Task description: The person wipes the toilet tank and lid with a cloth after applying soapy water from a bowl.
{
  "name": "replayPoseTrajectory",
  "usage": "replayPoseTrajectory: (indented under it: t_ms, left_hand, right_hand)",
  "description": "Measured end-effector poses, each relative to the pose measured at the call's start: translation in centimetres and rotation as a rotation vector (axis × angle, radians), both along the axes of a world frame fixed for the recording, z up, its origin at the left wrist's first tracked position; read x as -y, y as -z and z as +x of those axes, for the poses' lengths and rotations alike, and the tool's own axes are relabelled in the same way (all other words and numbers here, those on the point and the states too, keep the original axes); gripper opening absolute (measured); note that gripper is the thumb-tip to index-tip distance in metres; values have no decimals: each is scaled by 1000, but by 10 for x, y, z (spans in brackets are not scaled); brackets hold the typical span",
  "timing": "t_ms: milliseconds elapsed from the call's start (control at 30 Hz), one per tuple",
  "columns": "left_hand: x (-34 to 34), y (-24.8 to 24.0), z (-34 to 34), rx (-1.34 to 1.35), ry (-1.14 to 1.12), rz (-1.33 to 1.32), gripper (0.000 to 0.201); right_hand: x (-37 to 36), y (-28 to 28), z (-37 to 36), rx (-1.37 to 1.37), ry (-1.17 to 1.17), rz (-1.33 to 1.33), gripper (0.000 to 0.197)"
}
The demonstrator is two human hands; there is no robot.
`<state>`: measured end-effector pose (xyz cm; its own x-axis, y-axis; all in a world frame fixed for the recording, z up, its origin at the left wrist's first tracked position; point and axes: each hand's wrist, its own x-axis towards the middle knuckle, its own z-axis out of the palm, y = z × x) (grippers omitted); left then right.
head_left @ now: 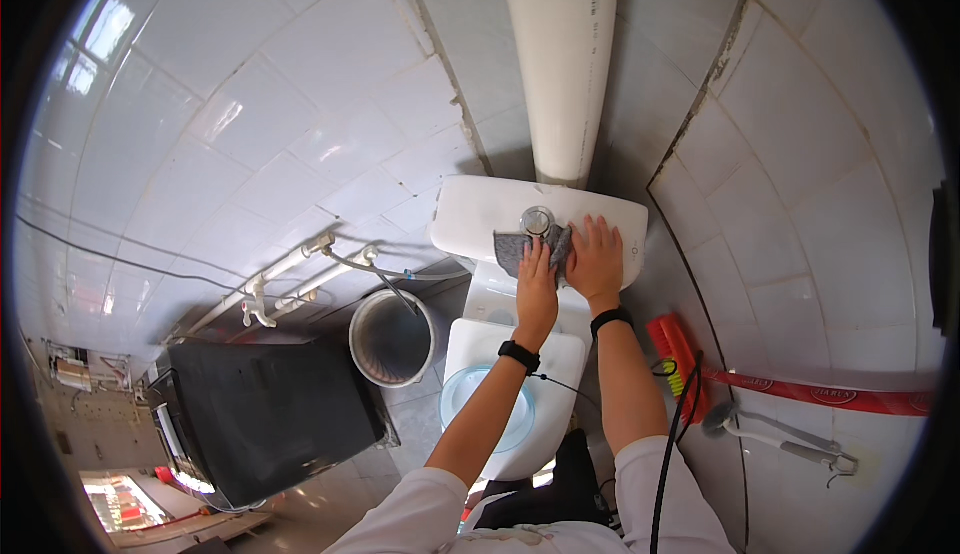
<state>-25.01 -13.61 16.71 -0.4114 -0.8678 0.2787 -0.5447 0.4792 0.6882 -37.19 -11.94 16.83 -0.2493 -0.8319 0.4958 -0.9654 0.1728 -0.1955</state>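
A grey cloth lies bunched on the white toilet tank lid, just below the round chrome flush button. My left hand rests on the cloth with its fingers stretched out toward the button. Beside it, my right hand lies flat on the right part of the lid, fingers extended, its thumb side against the cloth's edge. Each wrist wears a black band. Below the tank is the toilet's closed lid, with a light blue round basin on it, partly covered by my left forearm.
A thick white pipe rises behind the tank. Left of the toilet stand a bucket and a dark washing machine, below wall pipes with taps. To the right are a red brush-like object, a toilet brush and a red strap.
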Motion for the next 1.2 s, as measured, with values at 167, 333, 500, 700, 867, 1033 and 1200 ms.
replayPoseTrajectory:
  t_ms: [167,333,500,700,867,1033,1200]
  left_hand:
    - [-51,-54,28,-387,-17,298,34]
    - [-100,-94,90,-502,-182,666,34]
    - [-141,-61,146,-536,-356,739,25]
    - [-172,83,208,-87,-486,724,30]
    - [-194,166,225,457,-416,671,49]
    - [-208,232,262,289,-361,851,49]
    - [-211,253,240,346,-68,923,33]
  right_hand:
    - [0,3,-5,-40,8,-43,40]
    - [0,2,-3,-77,1,-39,38]
    - [0,3,-6,-130,-14,-44,38]
    - [3,6,2,-171,-6,-85,37]
    - [1,7,-5,-179,-13,-81,36]
    - [6,0,5,-156,-27,-89,36]
    - [3,7,1,-153,-27,-25,38]
